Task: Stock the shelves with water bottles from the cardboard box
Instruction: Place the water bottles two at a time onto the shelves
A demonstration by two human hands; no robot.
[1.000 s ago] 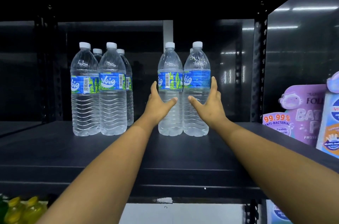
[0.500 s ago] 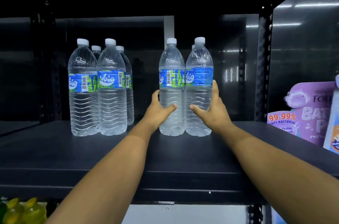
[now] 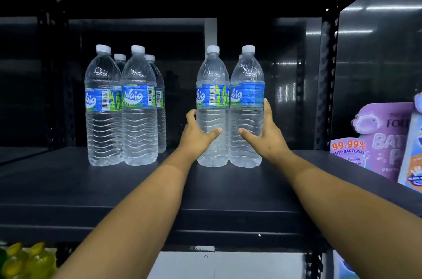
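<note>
Placing step, near done: left hand (image 3: 196, 134) curled round left bottle (image 3: 212, 105), right hand (image 3: 266, 134) round right bottle (image 3: 247, 105), both upright on shelf (image 3: 137, 187). Next, probably: loosen both grips, withdraw without tipping either bottle.

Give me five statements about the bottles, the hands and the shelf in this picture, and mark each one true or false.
1. The left hand grips the lower body of a water bottle that stands on the shelf. True.
2. The right hand holds a bottle lifted clear of the shelf. False: its bottle stands on the shelf, right beside the other one.
3. A group of bottles stands further left, untouched by either hand. True.
4. The bottles have red caps. False: the caps are white.
5. The purple anti-bacterial packs sit to the left of the bottles. False: they are at the right edge.
</note>
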